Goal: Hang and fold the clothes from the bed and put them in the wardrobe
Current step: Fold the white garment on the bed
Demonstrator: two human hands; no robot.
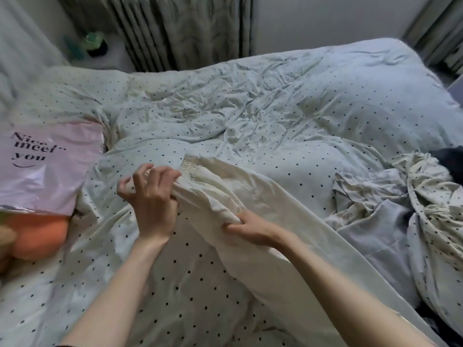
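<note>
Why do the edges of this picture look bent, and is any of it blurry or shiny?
Head view: the wide-angle lens bows the dotted pale duvet and grey patterned curtains near the edges; soft, dim daylight, no hard shadows; the glossy pink plastic bag shows glare; the green object in the far corner is blurred; both hands gripping the cream elastic-waisted garment stay fairly sharp.

One view only, worn on head. We look forward and down from near edge of bed [275,116], close above it. Curtain [180,31] past bed's far side. Arms reach in from bottom.
</note>
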